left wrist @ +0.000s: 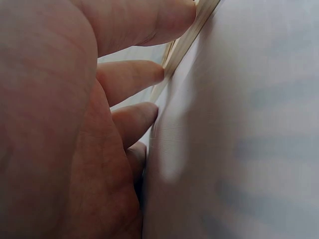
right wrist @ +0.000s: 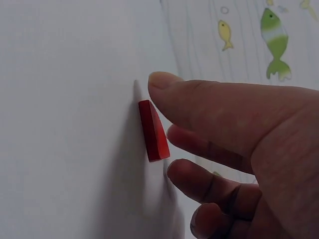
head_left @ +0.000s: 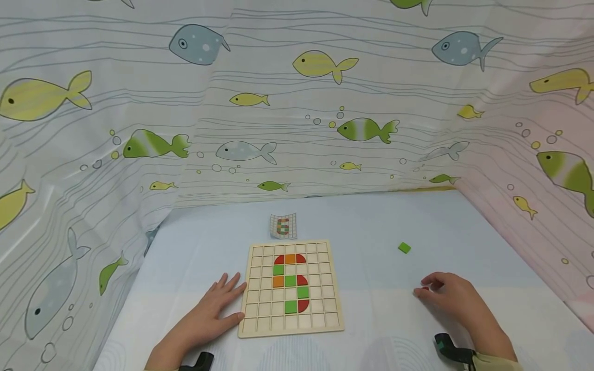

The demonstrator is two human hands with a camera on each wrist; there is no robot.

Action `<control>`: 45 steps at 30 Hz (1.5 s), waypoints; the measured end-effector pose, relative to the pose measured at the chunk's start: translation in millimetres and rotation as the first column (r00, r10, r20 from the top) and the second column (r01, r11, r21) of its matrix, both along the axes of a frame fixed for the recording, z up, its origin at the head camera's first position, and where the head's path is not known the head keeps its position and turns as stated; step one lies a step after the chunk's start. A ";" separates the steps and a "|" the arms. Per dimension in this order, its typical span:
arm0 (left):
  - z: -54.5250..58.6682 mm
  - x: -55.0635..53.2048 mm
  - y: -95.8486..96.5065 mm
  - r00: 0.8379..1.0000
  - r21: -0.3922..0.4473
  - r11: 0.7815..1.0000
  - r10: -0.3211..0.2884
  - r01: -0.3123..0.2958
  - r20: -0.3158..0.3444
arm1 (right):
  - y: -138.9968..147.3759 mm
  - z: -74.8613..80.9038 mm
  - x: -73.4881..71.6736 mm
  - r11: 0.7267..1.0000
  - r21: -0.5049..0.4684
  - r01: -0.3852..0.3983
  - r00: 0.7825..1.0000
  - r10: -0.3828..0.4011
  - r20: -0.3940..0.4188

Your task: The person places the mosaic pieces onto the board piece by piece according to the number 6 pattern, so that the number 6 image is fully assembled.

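In the head view a square wooden grid board [head_left: 318, 321] lies on the table, with several red, orange and green pieces set in its cells. My left hand [head_left: 211, 313] lies spread at its left side; the left wrist view shows fingertips right at the board's wooden edge [left wrist: 185, 50]. Over the table to the right is my right hand [head_left: 452, 299], thumb and fingers loosely bent and apart. A red piece [right wrist: 154, 130] with one curved side sits on the table between thumb and fingertips, close to both. Most of it is hidden in the head view.
Behind the board lies a small printed card [head_left: 283, 226] with a coloured pattern on a grid. One loose green square [head_left: 404, 248] is on the table beyond my right hand. A fish-printed curtain [head_left: 297, 118] encloses the back and sides.
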State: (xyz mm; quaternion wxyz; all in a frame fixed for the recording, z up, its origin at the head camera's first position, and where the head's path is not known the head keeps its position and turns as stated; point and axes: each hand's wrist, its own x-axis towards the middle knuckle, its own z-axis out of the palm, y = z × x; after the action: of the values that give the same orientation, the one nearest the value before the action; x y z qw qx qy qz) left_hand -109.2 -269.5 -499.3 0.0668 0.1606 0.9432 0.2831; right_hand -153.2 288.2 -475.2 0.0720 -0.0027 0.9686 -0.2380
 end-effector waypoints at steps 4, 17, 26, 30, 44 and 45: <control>0.2 0.8 -0.3 1.000 0.003 1.000 0.004 -0.004 0.002 | -2.1 -2.8 0.0 1.000 -0.001 -0.009 1.000 0.009 -0.014; 1.0 3.4 -2.3 1.000 0.012 1.000 0.007 -0.007 0.003 | -7.6 2.6 -2.1 0.997 0.012 -0.079 0.996 0.079 -0.032; 1.6 4.3 -3.3 1.000 0.015 1.000 0.007 -0.007 -0.012 | -9.4 4.9 -3.1 0.998 0.024 -0.052 0.998 0.051 0.028; 1.6 4.7 -3.3 1.000 0.016 1.000 0.008 -0.008 -0.015 | -11.8 6.0 -3.2 0.999 0.022 -0.032 0.999 0.032 0.037; 1.0 1.4 -1.6 1.000 0.007 1.000 -0.005 0.005 0.008 | -47.3 -0.6 -6.4 0.995 -0.033 -0.097 0.994 0.095 -0.059; 0.9 1.1 -1.3 1.000 0.008 1.000 -0.005 0.005 0.011 | -52.7 -0.5 -7.5 0.993 -0.034 -0.112 0.991 0.109 -0.073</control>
State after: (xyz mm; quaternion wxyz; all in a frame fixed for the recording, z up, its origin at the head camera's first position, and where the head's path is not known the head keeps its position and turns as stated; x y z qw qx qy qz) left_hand -108.1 -270.8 -498.4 0.0723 0.1617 0.9413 0.2875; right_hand -160.7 235.5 -475.7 0.0507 -0.0662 0.9642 -0.2518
